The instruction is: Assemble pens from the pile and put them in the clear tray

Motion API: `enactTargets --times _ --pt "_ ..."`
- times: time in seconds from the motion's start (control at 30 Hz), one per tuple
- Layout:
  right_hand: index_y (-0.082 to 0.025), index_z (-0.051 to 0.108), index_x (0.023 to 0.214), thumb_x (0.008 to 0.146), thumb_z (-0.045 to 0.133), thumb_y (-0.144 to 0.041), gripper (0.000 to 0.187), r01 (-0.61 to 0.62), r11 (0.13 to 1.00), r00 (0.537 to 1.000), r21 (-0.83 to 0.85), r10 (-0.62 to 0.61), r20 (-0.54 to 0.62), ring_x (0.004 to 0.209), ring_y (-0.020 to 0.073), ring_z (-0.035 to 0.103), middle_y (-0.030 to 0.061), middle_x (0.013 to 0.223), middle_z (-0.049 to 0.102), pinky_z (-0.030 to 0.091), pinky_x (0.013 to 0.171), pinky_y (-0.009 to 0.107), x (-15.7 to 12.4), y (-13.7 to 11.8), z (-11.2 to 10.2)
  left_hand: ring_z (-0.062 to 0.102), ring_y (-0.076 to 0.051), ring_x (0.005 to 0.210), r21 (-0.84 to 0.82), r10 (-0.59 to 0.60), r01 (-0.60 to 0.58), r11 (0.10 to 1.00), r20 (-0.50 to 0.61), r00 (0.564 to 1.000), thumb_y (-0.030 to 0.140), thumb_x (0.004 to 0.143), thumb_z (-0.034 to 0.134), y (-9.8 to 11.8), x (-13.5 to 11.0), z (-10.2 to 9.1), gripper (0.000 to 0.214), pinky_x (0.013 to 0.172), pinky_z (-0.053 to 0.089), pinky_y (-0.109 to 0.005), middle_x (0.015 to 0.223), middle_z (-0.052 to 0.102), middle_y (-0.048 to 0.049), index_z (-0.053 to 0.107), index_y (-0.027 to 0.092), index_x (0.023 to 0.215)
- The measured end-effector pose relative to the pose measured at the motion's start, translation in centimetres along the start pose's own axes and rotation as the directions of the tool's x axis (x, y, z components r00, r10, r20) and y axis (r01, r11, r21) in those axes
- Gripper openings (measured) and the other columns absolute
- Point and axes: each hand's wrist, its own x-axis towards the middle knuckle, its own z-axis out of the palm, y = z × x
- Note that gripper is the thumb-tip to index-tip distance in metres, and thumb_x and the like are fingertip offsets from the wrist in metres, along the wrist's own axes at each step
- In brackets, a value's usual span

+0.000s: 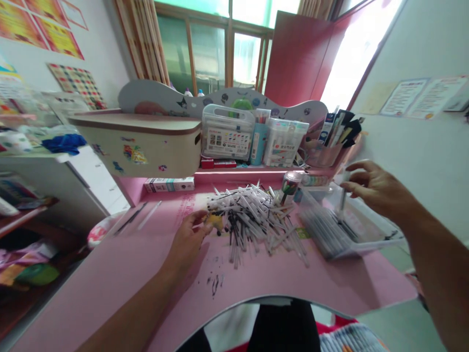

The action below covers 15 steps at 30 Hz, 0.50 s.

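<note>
My left hand [188, 239] is closed at the left edge of the heap, its fingers pinching a small yellowish crumpled piece [214, 221], perhaps a cloth or sponge. A large loose heap of slim pens [256, 215], mostly clear or white with some dark tips, spreads over the middle of the pink desk [142, 278]. At the right, my right hand [370, 183] is pinching a slim pen [342, 203] that points down into a clear plastic box [381, 242]. Inside that box lie many similar pens [324, 230], side by side. Blur hides finer detail of the held pen.
Behind the heap stand a patterned can [292, 183] and a shelf with a marker case [227, 134], a second marker box [284, 144] and a pink pen holder [320, 149]. A cream bin [146, 146] overhangs the left. Two thin pens [132, 218] lie below it.
</note>
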Motion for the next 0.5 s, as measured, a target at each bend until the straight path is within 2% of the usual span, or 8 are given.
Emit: enactTargets --times 0.1,0.13,0.27,0.37,0.5 --pt "-0.02 0.054 0.106 0.084 0.062 -0.018 0.024 -0.027 0.998 0.974 -0.051 0.038 0.225 0.066 0.0173 0.065 0.0099 0.086 0.074 0.049 0.065 0.031 0.3 1.4 0.9 0.063 -0.03 0.11 0.0 -0.003 0.003 1.0 0.005 1.0 0.042 0.07 0.068 0.0 0.1 -0.1 0.05 0.098 0.048 -0.046 0.121 0.067 -0.0155 0.065 0.015 0.112" --pt "-0.019 0.054 0.106 0.085 0.06 -0.018 0.021 -0.021 0.996 0.965 -0.083 0.042 0.258 0.066 0.0172 0.064 0.0105 0.085 0.073 0.048 0.065 0.031 0.3 1.7 1.1 0.063 -0.03 0.11 -0.004 -0.005 0.005 1.0 0.007 1.0 0.042 0.069 0.068 0.0 0.1 -0.2 0.049 0.098 0.048 -0.046 0.12 0.067 -0.0153 0.065 0.016 0.111" --pt "-0.019 0.053 0.102 0.086 0.055 -0.019 0.016 -0.003 0.981 0.902 -0.193 0.086 0.423 0.059 0.0155 0.06 0.0048 0.073 0.069 0.044 0.058 0.028 0.7 2.7 2.3 0.064 -0.03 0.109 -0.012 -0.012 0.013 1.0 0.014 1.0 0.042 0.068 0.069 0.0 0.2 -0.2 0.048 0.097 0.049 -0.045 0.118 0.069 -0.0145 0.065 0.016 0.108" --pt "-0.019 0.054 0.102 0.081 0.057 -0.018 0.021 -0.015 0.973 0.862 -0.229 0.129 0.491 0.057 0.0154 0.06 0.0004 0.067 0.066 0.043 0.054 0.025 1.0 3.8 3.5 0.064 -0.029 0.108 -0.022 -0.018 0.018 1.0 0.026 0.999 0.04 0.066 0.068 0.0 0.2 -0.2 0.048 0.098 0.049 -0.045 0.118 0.068 -0.0143 0.065 0.016 0.108" --pt "-0.017 0.063 0.1 0.075 0.059 -0.014 0.026 0.045 0.949 0.849 -0.311 0.128 0.512 0.057 0.016 0.061 0.0 0.067 0.066 0.042 0.054 0.025 1.1 5.5 5.2 0.063 -0.03 0.109 -0.03 -0.017 0.018 0.999 0.029 0.999 0.039 0.066 0.068 -0.2 0.3 -0.2 0.047 0.098 0.048 -0.045 0.119 0.068 -0.0148 0.065 0.017 0.107"
